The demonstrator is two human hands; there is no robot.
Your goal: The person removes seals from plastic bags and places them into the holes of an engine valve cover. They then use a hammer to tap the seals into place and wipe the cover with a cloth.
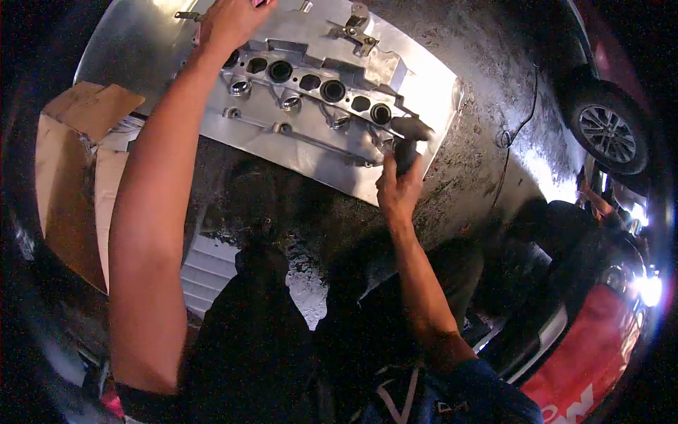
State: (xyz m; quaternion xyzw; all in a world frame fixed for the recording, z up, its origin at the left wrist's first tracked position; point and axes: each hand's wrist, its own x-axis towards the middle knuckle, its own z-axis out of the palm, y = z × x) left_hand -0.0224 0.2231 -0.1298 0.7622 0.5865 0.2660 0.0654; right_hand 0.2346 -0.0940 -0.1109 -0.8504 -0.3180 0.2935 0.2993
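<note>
Gripping, head view: right hand [401, 187], 2 o'clock of centre, fingers wrapped around a dark tool [406, 157].
Left hand [229, 28]: 11 o'clock, beside a pink object [264, 3]; cut off by the edge, so I cannot tell whether its fingers grasp anything.
Metal casting [291, 100]: toward 12 o'clock, on a silver panel [138, 53].
Cardboard box [67, 162]: 9 o'clock.
</note>
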